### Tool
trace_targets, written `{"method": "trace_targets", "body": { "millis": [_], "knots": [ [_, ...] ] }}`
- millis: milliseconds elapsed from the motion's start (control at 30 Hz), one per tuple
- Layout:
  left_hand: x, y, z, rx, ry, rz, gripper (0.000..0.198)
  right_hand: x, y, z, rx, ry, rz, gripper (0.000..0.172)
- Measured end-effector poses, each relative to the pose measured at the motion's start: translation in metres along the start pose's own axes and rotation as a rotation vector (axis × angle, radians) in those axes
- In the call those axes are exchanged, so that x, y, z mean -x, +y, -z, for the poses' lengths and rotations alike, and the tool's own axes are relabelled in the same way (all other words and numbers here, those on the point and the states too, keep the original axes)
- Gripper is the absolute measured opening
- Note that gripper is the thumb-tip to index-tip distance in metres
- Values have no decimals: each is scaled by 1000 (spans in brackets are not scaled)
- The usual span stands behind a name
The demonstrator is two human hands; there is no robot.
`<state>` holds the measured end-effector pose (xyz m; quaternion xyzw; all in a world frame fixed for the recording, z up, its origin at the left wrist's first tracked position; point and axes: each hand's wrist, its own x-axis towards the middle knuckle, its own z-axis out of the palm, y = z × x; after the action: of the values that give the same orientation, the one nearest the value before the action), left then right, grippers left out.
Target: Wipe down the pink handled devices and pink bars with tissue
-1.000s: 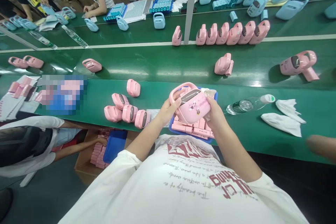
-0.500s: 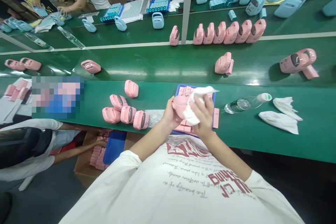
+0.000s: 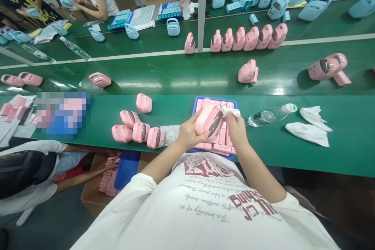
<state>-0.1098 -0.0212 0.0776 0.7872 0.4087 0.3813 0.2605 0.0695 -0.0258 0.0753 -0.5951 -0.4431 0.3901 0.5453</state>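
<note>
My left hand is wrapped round a pink device with a dark oval window, held tilted above a blue tray. Pinched in my right hand, just right of the device, is a white cloth. The blue tray beneath my hands holds several pink rectangular pieces. Left of my hands lie several more pink devices beside a clear bubble-wrap sheet.
A bottle and white cloths lie to the right. Beyond is a green conveyor with pink devices. A person's arm reaches into a carton at left; people stand across the line.
The pink device has turned so its dark window shows. My right hand and the cloth have moved off its front to its right side. A person opposite has lifted a blue device.
</note>
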Motion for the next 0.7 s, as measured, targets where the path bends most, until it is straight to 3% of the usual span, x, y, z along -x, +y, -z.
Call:
{"method": "trace_targets", "body": {
  "millis": [100, 167, 267, 367, 433, 500, 700],
  "knots": [
    [2, 2, -9, -286, -46, -192, 59, -4, -5, 9, 231, 84, 161, 39],
    [3, 3, -16, -434, -54, -292, 51, -6, 0, 18, 346, 121, 144, 37],
    [2, 2, -24, -546, -18, -381, 37, -7, 21, 39, 626, 36, -88, 36],
    [-2, -9, -30, -573, 60, -402, 34, -5, 50, 64, 1025, -161, -454, 38],
    [-11, -22, -34, -596, 80, -367, 36, -1, 70, 78, 1161, -238, -657, 41],
    [-25, -40, -38, -614, 58, -289, 39, 5, 87, 85, 1187, -271, -761, 44],
    [-108, -100, -57, -602, -55, 25, 52, 5, 108, 88, 1165, -319, -801, 48]
  ]
}}
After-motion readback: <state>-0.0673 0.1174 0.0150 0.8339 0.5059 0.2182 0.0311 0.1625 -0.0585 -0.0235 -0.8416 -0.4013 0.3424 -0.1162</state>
